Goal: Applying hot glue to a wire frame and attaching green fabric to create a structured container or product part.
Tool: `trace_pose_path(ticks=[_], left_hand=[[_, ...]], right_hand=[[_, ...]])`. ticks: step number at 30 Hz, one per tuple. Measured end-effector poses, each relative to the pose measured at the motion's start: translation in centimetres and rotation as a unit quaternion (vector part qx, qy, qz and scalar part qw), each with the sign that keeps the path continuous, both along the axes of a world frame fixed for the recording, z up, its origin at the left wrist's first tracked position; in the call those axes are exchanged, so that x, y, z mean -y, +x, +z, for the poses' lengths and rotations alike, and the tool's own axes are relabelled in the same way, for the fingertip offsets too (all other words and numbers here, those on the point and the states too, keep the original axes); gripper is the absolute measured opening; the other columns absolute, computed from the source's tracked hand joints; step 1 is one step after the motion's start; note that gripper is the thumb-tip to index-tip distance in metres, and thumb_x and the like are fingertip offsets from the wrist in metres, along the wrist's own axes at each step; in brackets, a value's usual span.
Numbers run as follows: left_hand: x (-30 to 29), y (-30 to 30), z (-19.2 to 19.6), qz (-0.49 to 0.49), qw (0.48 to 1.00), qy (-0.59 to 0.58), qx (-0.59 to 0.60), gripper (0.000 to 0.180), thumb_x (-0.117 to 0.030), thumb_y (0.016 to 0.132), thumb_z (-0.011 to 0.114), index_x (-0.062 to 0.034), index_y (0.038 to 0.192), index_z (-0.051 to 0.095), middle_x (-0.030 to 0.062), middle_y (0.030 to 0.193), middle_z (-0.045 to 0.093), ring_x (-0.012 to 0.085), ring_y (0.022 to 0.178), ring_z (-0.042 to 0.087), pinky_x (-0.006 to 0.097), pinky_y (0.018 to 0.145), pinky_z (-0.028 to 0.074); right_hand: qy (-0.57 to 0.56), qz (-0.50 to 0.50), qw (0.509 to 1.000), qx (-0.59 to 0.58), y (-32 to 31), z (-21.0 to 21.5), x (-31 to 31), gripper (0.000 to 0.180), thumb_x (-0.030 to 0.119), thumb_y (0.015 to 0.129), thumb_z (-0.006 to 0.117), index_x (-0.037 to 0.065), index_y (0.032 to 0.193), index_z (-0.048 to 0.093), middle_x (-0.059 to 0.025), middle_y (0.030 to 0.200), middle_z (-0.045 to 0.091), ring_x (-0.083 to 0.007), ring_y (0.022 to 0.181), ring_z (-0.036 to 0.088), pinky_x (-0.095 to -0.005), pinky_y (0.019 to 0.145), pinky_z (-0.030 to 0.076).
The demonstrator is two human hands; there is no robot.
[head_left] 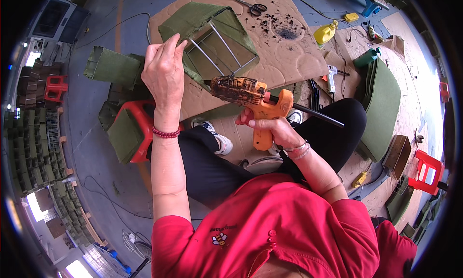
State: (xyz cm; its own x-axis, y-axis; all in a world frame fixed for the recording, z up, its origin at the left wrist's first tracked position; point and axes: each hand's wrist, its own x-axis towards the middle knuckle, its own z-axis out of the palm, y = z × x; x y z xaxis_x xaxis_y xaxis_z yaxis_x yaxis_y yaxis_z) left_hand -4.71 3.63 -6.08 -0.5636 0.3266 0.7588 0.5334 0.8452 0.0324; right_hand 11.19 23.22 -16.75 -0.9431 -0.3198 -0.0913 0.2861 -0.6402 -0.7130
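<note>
A green fabric-covered box (190, 20) lies tilted on the padded work surface, its open side toward me. Inside it shows a thin metal wire frame (225, 45). The fingers of my left hand (164, 75) pinch the box's near left edge. In my right hand (277, 128) is an orange glue gun (264, 112), gripped by its handle, with fingers at the red trigger. Dark residue coats the gun's front, and its nozzle points at the box's near lower edge. A black glue stick (320, 115) sticks out of the gun's back.
Scissors (251, 7) and black scraps (287, 33) lie on the brown work surface (299, 61). To the right are a yellow bottle (325, 33), a white glue gun (331, 79) and stacked green panels (381, 104). Left stands a red stool (137, 121) with green pieces on it.
</note>
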Motion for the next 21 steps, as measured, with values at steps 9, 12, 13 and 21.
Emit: trace_pose_path(ticks=[9,12,13,21], left_hand=[[-0.14,-0.26,0.1,0.006,1.0,0.012,-0.006,0.019,-0.014,0.081,0.077,-0.0066,0.098,0.073,0.0061,0.078,0.07,0.019,0.078,0.063,0.032,0.064,0.053],[-0.33,-0.38,0.12,0.006,1.0,0.017,-0.007,0.019,-0.015,0.081,0.076,-0.0066,0.098,0.073,0.0059,0.078,0.07,0.0188,0.077,0.063,0.031,0.064,0.053],[-0.33,-0.45,0.09,0.004,1.0,0.019,-0.008,0.018,-0.015,0.082,0.076,-0.0066,0.097,0.073,0.0057,0.078,0.07,0.0187,0.077,0.063,0.031,0.063,0.053],[-0.1,-0.79,0.13,0.009,1.0,0.018,-0.012,0.018,-0.016,0.082,0.075,-0.0066,0.097,0.074,0.0055,0.077,0.07,0.0189,0.077,0.063,0.032,0.063,0.053]], right_hand=[[-0.029,-0.022,0.999,0.006,-0.35,0.74,0.29,0.032,0.005,0.079,0.067,0.002,0.109,0.057,-0.0075,0.097,0.06,-0.0259,0.1,0.061,-0.0418,0.098,0.047],[-0.033,-0.022,0.999,0.008,-0.57,0.65,0.19,0.033,0.005,0.078,0.067,0.002,0.109,0.057,-0.0071,0.096,0.059,-0.0261,0.099,0.061,-0.0419,0.096,0.048],[-0.034,-0.017,0.999,0.01,-0.69,0.5,0.19,0.033,0.006,0.078,0.067,0.002,0.108,0.056,-0.0069,0.096,0.059,-0.0261,0.098,0.062,-0.042,0.096,0.048],[-0.016,-0.026,0.999,0.024,-0.53,0.57,0.25,0.03,0.008,0.077,0.068,0.003,0.104,0.057,-0.0065,0.094,0.059,-0.0263,0.094,0.063,-0.0402,0.093,0.047]])
